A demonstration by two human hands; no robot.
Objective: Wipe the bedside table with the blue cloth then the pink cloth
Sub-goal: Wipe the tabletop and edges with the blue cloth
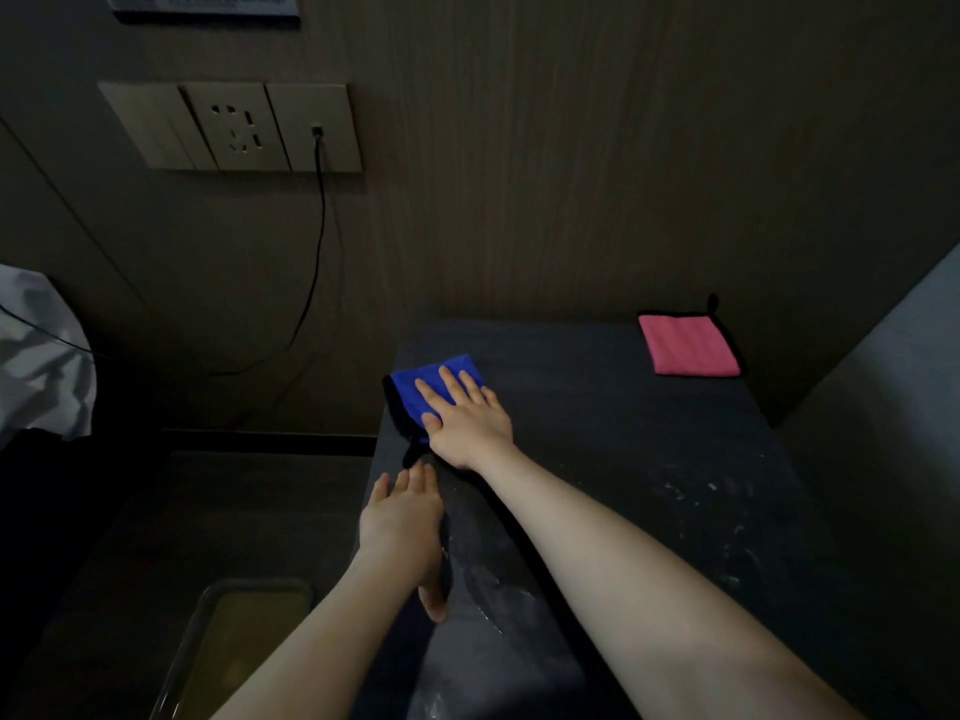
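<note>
Head view, looking down at a dark bedside table whose surface (597,433) sits against a wood-grain wall. The right hand (465,418) lies flat on a folded blue cloth (426,387) near the table's far left corner, fingers (449,379) straight and slightly spread, pressing the cloth down rather than gripping it. The cloth's black-trimmed edge reaches the table's left rim. The left hand (402,522) rests along that rim nearer the person, fingers straight and close together, holding nothing.

A folded pink cloth (688,345) with black edging and a small hanging loop lies at the far right corner, well apart from both hands. Pale streaks mark the near part of the surface.

Both cloths look like soft, light microfibre: they should bunch and slide easily, so a flat palm with steady downward pressure seems the best hold for wiping. To lift either one, pinching a folded edge or the loop would likely work.

On the wall, a socket panel (228,127) has a black cable (319,226) hanging from it.
</note>
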